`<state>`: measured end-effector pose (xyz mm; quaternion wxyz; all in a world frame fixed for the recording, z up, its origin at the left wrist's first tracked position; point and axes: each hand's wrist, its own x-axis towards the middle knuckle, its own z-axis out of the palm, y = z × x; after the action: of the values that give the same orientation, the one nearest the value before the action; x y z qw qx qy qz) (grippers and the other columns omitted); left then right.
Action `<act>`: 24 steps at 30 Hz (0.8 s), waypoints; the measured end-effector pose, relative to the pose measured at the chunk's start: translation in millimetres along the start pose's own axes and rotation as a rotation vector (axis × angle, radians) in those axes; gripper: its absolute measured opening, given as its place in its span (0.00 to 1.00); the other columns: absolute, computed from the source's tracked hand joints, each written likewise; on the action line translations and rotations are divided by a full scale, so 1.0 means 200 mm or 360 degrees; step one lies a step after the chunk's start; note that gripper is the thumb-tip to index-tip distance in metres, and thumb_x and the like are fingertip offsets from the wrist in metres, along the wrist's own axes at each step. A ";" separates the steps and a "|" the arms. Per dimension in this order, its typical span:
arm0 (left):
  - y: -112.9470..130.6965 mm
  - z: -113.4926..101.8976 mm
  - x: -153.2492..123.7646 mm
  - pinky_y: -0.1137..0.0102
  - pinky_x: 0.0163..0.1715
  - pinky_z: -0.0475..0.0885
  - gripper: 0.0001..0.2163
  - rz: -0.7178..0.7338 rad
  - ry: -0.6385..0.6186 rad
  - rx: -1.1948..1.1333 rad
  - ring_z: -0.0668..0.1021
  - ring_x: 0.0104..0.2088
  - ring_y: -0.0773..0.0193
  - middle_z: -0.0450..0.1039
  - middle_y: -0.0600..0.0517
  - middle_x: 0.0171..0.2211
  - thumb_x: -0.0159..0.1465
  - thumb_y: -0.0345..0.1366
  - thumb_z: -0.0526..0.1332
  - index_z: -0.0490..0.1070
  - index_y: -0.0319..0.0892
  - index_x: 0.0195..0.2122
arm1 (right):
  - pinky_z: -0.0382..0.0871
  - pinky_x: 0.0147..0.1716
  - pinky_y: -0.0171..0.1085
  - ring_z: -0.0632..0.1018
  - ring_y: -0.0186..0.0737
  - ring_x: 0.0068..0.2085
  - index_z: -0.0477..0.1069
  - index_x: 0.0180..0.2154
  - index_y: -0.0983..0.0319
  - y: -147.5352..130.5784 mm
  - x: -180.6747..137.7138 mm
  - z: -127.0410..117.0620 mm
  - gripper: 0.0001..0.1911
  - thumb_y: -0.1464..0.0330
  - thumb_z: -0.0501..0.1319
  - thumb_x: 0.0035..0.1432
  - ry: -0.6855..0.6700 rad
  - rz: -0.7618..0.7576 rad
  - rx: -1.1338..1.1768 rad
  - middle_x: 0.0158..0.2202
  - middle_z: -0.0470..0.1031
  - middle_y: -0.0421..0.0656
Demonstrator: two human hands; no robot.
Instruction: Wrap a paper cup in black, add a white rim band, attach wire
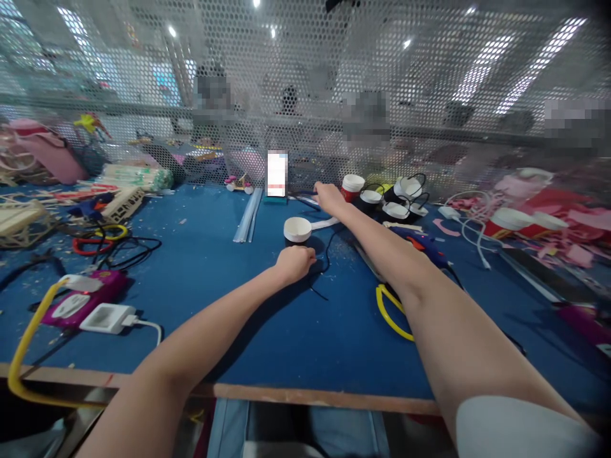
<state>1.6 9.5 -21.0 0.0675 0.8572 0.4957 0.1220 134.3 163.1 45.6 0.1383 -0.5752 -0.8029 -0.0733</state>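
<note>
A black paper cup with a white rim (297,230) stands upright near the middle of the blue table. My left hand (294,264) is closed right in front of it, against its lower part; whatever the fingers grip is hidden. A white strip (324,224) reaches from beside the cup's rim toward my right forearm. Farther back, my right hand (330,196) is stretched out with its fingers curled, just left of a red paper cup (352,186). What it holds, if anything, cannot be seen. A thin black cord (328,251) lies right of my left hand.
Clear glue sticks (249,216) and a lit phone (277,177) are toward the back. Several black cups with cord loops (396,210) stand beyond my right arm, near a blue glue gun (424,247). Purple power strip (86,298) lies left; a mesh screen (310,76) closes the back.
</note>
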 end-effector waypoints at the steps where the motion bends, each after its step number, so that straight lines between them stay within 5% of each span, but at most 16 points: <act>1: 0.00 0.00 0.00 0.69 0.37 0.70 0.11 -0.0008 0.0003 -0.0004 0.77 0.39 0.59 0.76 0.47 0.37 0.63 0.36 0.50 0.72 0.41 0.37 | 0.65 0.42 0.41 0.73 0.48 0.44 0.66 0.45 0.68 0.00 0.00 -0.03 0.14 0.69 0.56 0.58 0.0086 0.0060 0.0038 0.41 0.73 0.55; 6: 0.00 0.01 0.00 0.70 0.37 0.70 0.10 -0.0015 0.0020 -0.0040 0.77 0.39 0.60 0.76 0.48 0.37 0.63 0.36 0.52 0.72 0.43 0.36 | 0.66 0.36 0.39 0.74 0.43 0.35 0.65 0.37 0.67 0.02 -0.06 -0.24 0.12 0.64 0.51 0.60 0.0463 0.0285 0.0304 0.30 0.72 0.49; 8: 0.00 0.01 0.00 0.70 0.37 0.70 0.10 -0.0016 0.0033 -0.0060 0.77 0.39 0.60 0.76 0.48 0.37 0.62 0.36 0.52 0.73 0.42 0.36 | 0.65 0.26 0.36 0.72 0.38 0.27 0.63 0.27 0.63 0.02 -0.16 -0.35 0.12 0.61 0.55 0.57 0.0633 0.0379 0.0831 0.22 0.67 0.43; 12: -0.02 0.00 0.00 0.69 0.38 0.69 0.10 -0.0037 0.0094 -0.0110 0.76 0.39 0.59 0.76 0.47 0.37 0.62 0.36 0.53 0.73 0.42 0.35 | 0.52 0.13 0.30 0.62 0.28 0.16 0.56 0.22 0.60 0.00 -0.50 -0.52 0.18 0.56 0.58 0.54 0.0387 0.0254 0.1721 0.17 0.59 0.35; 18: -0.08 0.00 0.04 0.68 0.39 0.67 0.09 -0.0118 0.0217 -0.0271 0.76 0.38 0.59 0.75 0.44 0.36 0.61 0.33 0.54 0.73 0.39 0.32 | 0.41 0.11 0.28 0.52 0.23 0.13 0.59 0.27 0.60 -0.06 -1.02 -0.57 0.15 0.58 0.62 0.52 0.0159 0.0329 0.2141 0.15 0.53 0.30; 24: -0.01 -0.08 0.02 0.73 0.28 0.66 0.08 -0.0070 0.0223 -0.0615 0.73 0.25 0.67 0.73 0.50 0.24 0.59 0.33 0.54 0.71 0.38 0.28 | 0.37 0.13 0.29 0.47 0.23 0.13 0.68 0.35 0.64 -0.03 -1.17 -0.48 0.16 0.58 0.61 0.53 -0.0108 0.0509 0.2462 0.12 0.45 0.28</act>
<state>-2.1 12.7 -6.2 0.1987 0.8067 0.4852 0.2728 212.5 -76.2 65.4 0.4833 -0.4260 -0.5374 0.5442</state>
